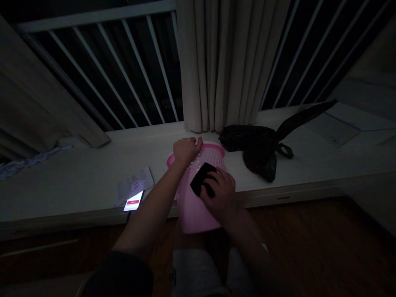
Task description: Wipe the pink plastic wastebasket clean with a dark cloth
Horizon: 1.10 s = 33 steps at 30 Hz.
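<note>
A pink plastic basket (198,214) lies tilted at the edge of the white ledge, its smooth base end toward me and its lattice part and rim farther off. At the far rim my left hand (186,151) is closed, gripping the basket. My right hand (220,193) presses a flat, black, squarish pad (201,177) against the basket's smooth side, fingers bent over it. In the dim light I cannot make out whether the pad is sponge or cloth.
On the white ledge (89,181) left of the basket lie a lit phone (133,202) and papers (136,181). A knotted black plastic bag (261,150) sits to the right. Behind hang curtains (213,66) beside white window bars (133,70). Below is a wooden floor (303,243).
</note>
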### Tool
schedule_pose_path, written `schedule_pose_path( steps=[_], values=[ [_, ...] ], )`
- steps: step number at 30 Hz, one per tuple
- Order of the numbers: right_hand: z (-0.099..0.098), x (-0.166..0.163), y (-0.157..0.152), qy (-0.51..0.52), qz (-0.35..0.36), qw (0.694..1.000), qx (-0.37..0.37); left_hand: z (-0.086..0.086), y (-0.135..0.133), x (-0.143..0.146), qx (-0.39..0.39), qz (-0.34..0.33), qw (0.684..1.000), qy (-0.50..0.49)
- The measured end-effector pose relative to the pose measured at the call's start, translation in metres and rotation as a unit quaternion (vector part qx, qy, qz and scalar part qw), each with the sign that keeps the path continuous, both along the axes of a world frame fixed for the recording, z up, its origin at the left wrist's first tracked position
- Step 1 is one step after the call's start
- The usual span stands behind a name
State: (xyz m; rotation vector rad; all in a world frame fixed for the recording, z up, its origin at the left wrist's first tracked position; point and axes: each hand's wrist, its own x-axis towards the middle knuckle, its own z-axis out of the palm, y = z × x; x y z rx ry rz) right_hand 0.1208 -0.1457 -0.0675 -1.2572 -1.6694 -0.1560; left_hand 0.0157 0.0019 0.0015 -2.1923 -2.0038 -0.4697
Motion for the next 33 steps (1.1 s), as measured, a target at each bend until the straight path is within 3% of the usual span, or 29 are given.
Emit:
schedule_pose_path(
  steps=[3, 8, 11, 19, 29, 33],
  values=[
    [-0.0020, 0.0000, 0.0008, 0.012, -0.002, 1.000, -0.007, 0.0002, -0.0001, 0.0002, 0.001, 0.002, 1.000, 0.002],
    [-0.0024, 0.0024, 0.0014, 0.023, 0.098, 0.994, -0.040, 0.0016, -0.0008, 0.0008, -0.010, -0.001, 1.000, -0.002],
    [-0.0015, 0.0030, 0.0008, 0.011, 0.120, 0.992, -0.042, 0.0017, -0.0010, 0.0009, -0.012, 0.001, 1.000, -0.002],
    [-0.0032, 0.0003, -0.0015, 0.031, -0.036, 0.998, -0.045, 0.0018, -0.0006, 0.0023, -0.010, -0.002, 1.000, 0.000],
    [-0.0009, 0.0044, -0.0005, -0.007, 0.047, 0.998, -0.029, 0.0003, 0.0011, 0.0031, 0.006, -0.005, 1.000, 0.010],
    [0.0001, 0.0013, -0.0012, 0.002, 0.014, 0.999, -0.041, 0.0013, -0.0004, 0.0023, 0.004, -0.006, 1.000, 0.010]
  ],
)
